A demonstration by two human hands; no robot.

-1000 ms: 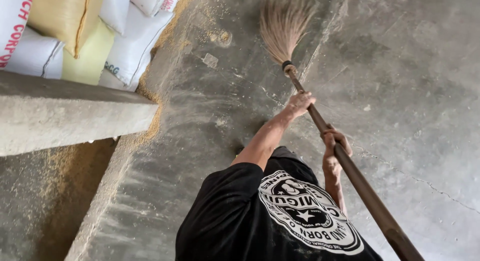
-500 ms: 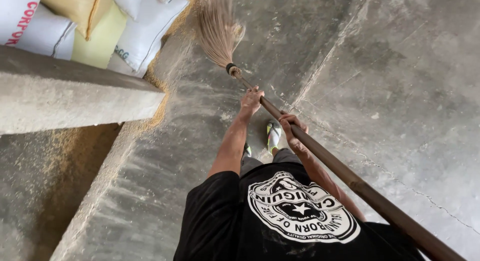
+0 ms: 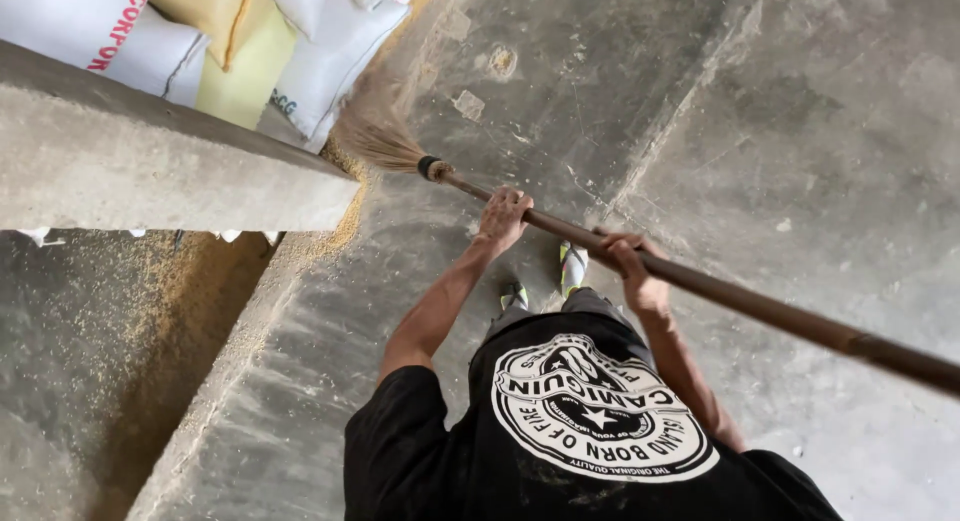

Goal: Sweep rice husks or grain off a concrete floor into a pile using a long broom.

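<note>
Left hand (image 3: 503, 217) and right hand (image 3: 628, 264) both close tightly around a long brown broom (image 3: 560, 229) handle; its bristles sweep the concrete floor (image 3: 800, 131) beside stacked sacks (image 3: 330, 51), handle's end cut off.

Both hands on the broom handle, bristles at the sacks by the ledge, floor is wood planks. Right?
Not quite: the floor is bare concrete, not wood planks, as the head view shows. The rest holds: the left hand and right hand both grip the broom handle, and its bristles sit at the sacks by the ledge.
</note>
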